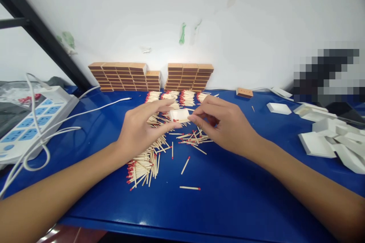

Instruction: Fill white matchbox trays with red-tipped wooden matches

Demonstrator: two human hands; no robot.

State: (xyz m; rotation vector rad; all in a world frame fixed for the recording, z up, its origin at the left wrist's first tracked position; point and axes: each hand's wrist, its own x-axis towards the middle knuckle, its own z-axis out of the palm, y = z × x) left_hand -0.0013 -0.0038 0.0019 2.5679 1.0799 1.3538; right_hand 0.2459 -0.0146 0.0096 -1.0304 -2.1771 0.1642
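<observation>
A small white inner tray of a matchbox (179,115) sits in the middle, above loose matches. My left hand (142,127) is round its left end, thumb at the near side and fingers at the far side. At the tray's right end, my right hand (225,123) has thumb and forefinger pinched together. A match with a red head lies along the tray's near side, its stick running to those fingertips. Beneath and beside my left hand spreads a heap of matches (142,169). A smaller loose pile (195,138) lies below the tray.
Stacked matchboxes (122,78) and a second stack (189,76) stand against the wall. Bundles of matches (186,98) lie before them. One matchbox (244,92) lies apart. White empty trays (318,145) are heaped right. A power strip (25,125) with white cables occupies the left.
</observation>
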